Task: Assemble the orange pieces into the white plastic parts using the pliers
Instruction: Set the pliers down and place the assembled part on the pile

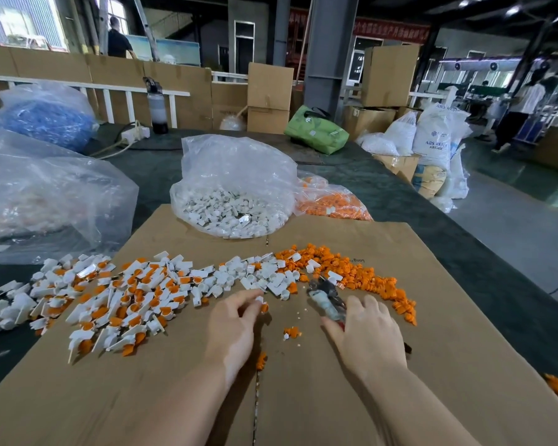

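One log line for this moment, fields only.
left hand: pinching white part | right hand: on pliers | surface: cardboard

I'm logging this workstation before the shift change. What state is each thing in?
Left hand: fingers pinch a small white and orange part.
Right hand: grips the pliers, which rest on the cardboard.
Bag of white parts: open, well filled.
Bag of orange pieces: lying on its side, partly filled.
Assembled parts: piled loose at left.
Orange pieces: scattered loose at right.
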